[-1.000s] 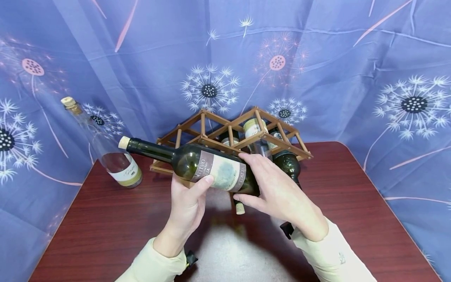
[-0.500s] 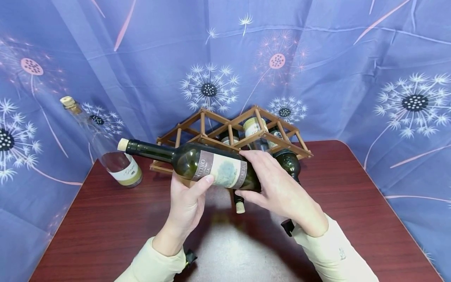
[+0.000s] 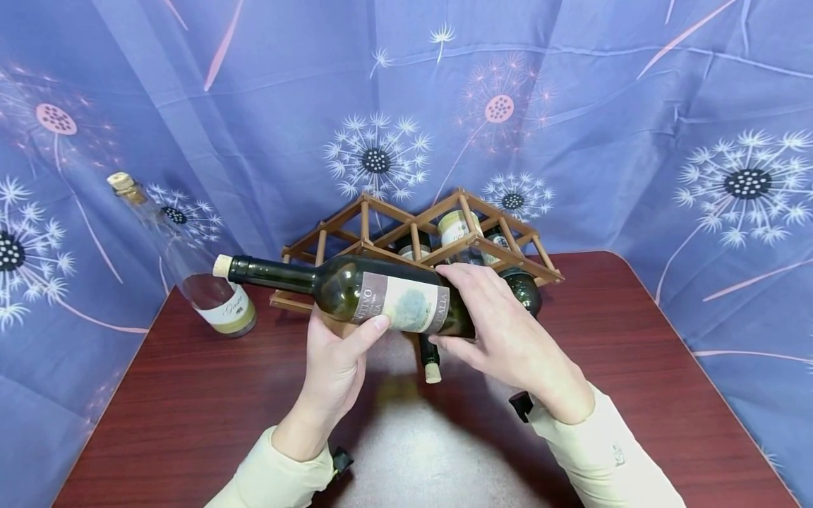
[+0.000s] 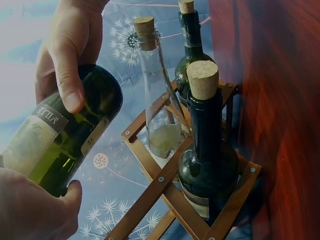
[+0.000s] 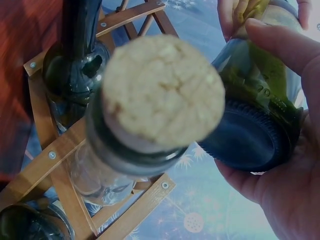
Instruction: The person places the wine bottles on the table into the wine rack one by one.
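Note:
A dark green wine bottle, corked and labelled, lies almost level in front of the wooden wine rack, neck to the left. My left hand holds it from below near the shoulder, thumb along the label's edge. Around the base end, my right hand grips with thumb below and fingers over the top. In the right wrist view, the wine bottle's round base shows between the right hand's thumb and fingers. The left wrist view has the wine bottle's label between both hands.
Several corked bottles lie in the rack, among them a dark bottle and a clear bottle. One dark neck juts toward me under the held bottle. A clear corked bottle stands on the table at left.
The wine bottle has tilted slightly toward level: its base end rose a little with my right hand, and the corked end dipped. Both hands keep their hold.

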`<state>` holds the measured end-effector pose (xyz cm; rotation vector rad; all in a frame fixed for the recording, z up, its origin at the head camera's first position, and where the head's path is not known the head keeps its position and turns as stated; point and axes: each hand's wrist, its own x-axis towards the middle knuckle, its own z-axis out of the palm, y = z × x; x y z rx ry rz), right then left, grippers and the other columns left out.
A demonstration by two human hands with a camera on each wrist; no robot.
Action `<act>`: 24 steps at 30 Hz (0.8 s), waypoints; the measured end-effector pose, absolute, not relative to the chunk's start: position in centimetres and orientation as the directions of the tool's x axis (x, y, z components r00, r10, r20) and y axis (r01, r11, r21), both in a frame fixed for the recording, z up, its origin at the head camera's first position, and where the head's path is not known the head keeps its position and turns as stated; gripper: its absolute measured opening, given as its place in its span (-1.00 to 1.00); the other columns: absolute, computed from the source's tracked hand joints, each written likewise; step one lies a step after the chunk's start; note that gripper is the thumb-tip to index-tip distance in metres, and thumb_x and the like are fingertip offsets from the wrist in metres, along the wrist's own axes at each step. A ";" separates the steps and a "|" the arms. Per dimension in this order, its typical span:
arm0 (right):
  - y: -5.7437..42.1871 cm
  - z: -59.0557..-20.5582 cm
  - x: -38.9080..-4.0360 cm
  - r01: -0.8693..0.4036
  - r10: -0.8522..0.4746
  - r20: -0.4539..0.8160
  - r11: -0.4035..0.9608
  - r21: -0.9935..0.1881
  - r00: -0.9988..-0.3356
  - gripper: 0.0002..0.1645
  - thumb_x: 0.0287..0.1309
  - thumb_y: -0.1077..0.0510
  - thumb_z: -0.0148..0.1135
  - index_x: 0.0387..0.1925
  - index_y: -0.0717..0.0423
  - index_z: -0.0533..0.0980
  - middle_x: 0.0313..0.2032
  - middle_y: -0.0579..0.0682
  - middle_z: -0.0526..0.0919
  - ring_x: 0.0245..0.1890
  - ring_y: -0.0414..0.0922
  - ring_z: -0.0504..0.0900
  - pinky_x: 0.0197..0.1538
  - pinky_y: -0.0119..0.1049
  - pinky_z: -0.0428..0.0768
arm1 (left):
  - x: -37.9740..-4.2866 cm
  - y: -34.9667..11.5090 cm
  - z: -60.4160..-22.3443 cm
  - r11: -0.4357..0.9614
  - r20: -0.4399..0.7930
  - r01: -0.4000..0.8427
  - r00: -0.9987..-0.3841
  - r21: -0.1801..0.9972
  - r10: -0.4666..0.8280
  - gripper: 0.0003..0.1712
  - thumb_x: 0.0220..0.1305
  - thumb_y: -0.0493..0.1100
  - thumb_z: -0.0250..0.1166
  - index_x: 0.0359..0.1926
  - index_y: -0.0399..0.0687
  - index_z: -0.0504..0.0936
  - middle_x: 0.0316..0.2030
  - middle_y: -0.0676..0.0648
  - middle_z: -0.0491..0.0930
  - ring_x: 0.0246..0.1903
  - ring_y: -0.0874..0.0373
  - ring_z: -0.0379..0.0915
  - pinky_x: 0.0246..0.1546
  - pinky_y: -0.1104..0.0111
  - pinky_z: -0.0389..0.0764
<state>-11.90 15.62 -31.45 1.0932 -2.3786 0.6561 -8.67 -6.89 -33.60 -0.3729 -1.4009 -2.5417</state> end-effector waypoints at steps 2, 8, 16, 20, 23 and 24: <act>15.7 -31.5 -11.9 -0.785 -0.573 0.573 0.576 -0.227 -0.586 -0.06 0.05 -0.07 0.43 0.38 0.20 0.26 0.22 0.02 0.42 0.27 -0.03 0.34 0.36 -0.11 0.19 | -8.7 -6.9 -33.6 -0.506 0.325 0.310 -0.944 0.805 -0.061 -0.22 0.04 -0.59 0.30 0.28 -0.09 0.32 0.05 -0.13 0.52 0.05 0.03 0.47 0.05 0.24 0.50; 15.8 -31.5 -12.0 -0.785 -0.568 0.588 0.584 -0.205 -0.576 -0.06 0.02 -0.01 0.44 0.37 0.22 0.26 0.21 0.07 0.43 0.26 0.03 0.35 0.35 -0.06 0.20 | -8.7 -7.2 -33.6 -0.457 0.340 0.327 -0.939 0.827 -0.057 -0.19 0.04 -0.56 0.34 0.31 -0.12 0.30 0.07 -0.19 0.51 0.06 0.00 0.46 0.06 0.24 0.51; 16.0 -31.5 -12.1 -0.786 -0.568 0.596 0.591 -0.184 -0.567 -0.06 -0.03 0.04 0.44 0.36 0.24 0.28 0.21 0.07 0.42 0.24 0.02 0.35 0.36 -0.07 0.18 | -8.7 -7.3 -34.0 -0.390 0.317 0.318 -0.946 0.864 -0.068 -0.20 0.04 -0.54 0.38 0.29 -0.13 0.30 0.07 -0.25 0.51 0.03 -0.03 0.50 0.04 0.21 0.54; 16.1 -31.5 -12.2 -0.788 -0.566 0.608 0.593 -0.168 -0.556 -0.03 -0.07 0.07 0.46 0.37 0.25 0.27 0.20 0.09 0.43 0.23 0.03 0.36 0.34 -0.05 0.20 | -8.6 -7.6 -34.1 -0.364 0.329 0.331 -0.942 0.870 -0.071 -0.21 0.05 -0.54 0.38 0.29 -0.15 0.30 0.08 -0.26 0.51 0.03 -0.03 0.51 0.06 0.19 0.54; 16.3 -31.5 -12.3 -0.791 -0.565 0.619 0.591 -0.157 -0.545 -0.02 -0.09 0.09 0.46 0.37 0.26 0.27 0.20 0.11 0.43 0.21 0.04 0.37 0.32 -0.04 0.23 | -8.6 -7.8 -34.2 -0.354 0.330 0.335 -0.941 0.873 -0.075 -0.23 0.06 -0.55 0.37 0.28 -0.17 0.30 0.08 -0.26 0.51 0.03 -0.02 0.52 0.08 0.17 0.53; 16.3 -31.5 -12.3 -0.791 -0.565 0.620 0.592 -0.154 -0.544 -0.02 -0.09 0.09 0.46 0.37 0.26 0.27 0.19 0.12 0.43 0.21 0.04 0.37 0.31 -0.04 0.23 | -8.6 -7.9 -34.3 -0.352 0.330 0.335 -0.941 0.874 -0.078 -0.23 0.06 -0.55 0.37 0.28 -0.17 0.30 0.08 -0.25 0.50 0.03 -0.01 0.51 0.09 0.17 0.52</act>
